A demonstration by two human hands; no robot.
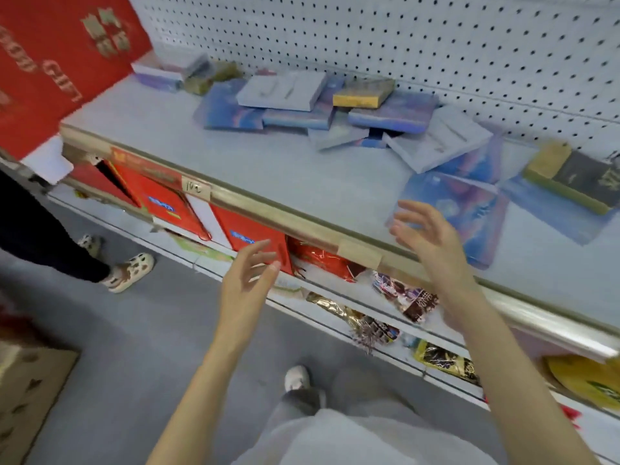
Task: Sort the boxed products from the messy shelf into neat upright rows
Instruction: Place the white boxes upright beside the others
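Shelf first: the wide pale grey metal shelf (255,156) runs across the view under a white pegboard back wall (402,35), and the boxed products lie on it flat and askew, none upright. Top left hangs a big red paper gift bag (50,62), gold letters reading "GIFT". Along the back of the shelf sits a loose heap of flat blue and purple boxes (231,109), a pale grey box (281,92) on top, a yellow-edged box (364,94) just beside it. Far right lies a dark box with a yellow end (577,182); its print is too blurred to read. At the front right lies a blue-and-purple box (469,209), flat and turned at an angle. On the lower shelf stand red cartons with blue labels (161,203), lettering unreadable, and beside them lie shiny snack packets (406,297). The right hand (426,236) hovers over the front rail with fingers spread, right at that blue-and-purple box; contact I cannot tell. The left hand (248,273) hangs lower, in front of the red cartons, fingers loose and slightly apart, holding nothing. A small price tag (194,188) on the rail shows a handwritten "10".
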